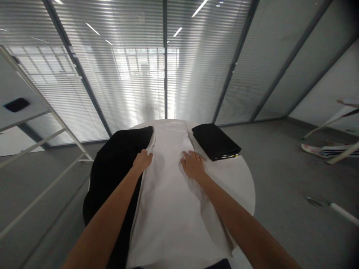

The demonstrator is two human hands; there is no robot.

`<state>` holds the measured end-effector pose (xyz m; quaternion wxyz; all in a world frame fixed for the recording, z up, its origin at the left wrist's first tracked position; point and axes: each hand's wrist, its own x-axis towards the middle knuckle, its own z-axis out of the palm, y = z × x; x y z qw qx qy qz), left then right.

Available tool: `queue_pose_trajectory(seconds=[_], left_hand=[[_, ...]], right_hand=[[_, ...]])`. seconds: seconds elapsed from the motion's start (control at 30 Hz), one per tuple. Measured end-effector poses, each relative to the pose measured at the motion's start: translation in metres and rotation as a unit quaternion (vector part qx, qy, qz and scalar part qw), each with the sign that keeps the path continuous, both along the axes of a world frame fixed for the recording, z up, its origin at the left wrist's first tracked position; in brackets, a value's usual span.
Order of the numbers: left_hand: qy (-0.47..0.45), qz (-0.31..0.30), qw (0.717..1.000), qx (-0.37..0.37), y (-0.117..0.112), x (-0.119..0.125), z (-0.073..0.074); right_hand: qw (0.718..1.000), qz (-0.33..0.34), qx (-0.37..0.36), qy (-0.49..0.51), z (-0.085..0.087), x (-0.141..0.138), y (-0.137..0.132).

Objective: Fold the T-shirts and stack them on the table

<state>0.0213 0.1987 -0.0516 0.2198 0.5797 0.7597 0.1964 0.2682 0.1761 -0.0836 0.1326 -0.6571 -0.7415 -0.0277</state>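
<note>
A long white cloth garment [168, 209] lies smoothed lengthwise over a round white table [238, 186]. My left hand [142, 160] rests at the garment's left edge, and I cannot tell whether its fingers pinch the cloth. My right hand [193, 165] lies flat on the white cloth with its fingers apart. Left of the white garment, a black cloth [114, 175] spreads across the table and hangs over its edge, partly under the white one. A folded black cloth [214, 142] sits at the far right of the tabletop, just beyond my right hand.
A white ladder-like frame [42, 138] stands at the left. Glass walls with blinds [134, 74] rise behind the table, above a grey floor [280, 175]. At the right are a patterned shoe [314, 150], white table legs [333, 123] and a white-handled tool [333, 209].
</note>
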Motion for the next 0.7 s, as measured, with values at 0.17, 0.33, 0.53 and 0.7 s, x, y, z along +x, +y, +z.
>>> queue_pose_trajectory(seconds=[0.17,0.33,0.53,0.7], left_hand=[[0.027,0.024,0.999,-0.013,0.01,0.004,-0.016],[0.016,-0.026,0.999,-0.021,0.011,-0.01,-0.021],[0.024,-0.025,0.999,0.012,0.012,-0.01,-0.025],[0.009,-0.027,0.999,0.022,0.011,-0.012,-0.025]], right_hand=[[1.0,-0.004,-0.012,-0.024,-0.01,0.001,0.001],[0.998,0.004,-0.054,-0.045,0.005,0.004,0.014],[0.993,-0.015,-0.115,-0.021,0.025,0.01,0.055],[0.99,-0.073,-0.116,0.018,0.02,0.015,0.086]])
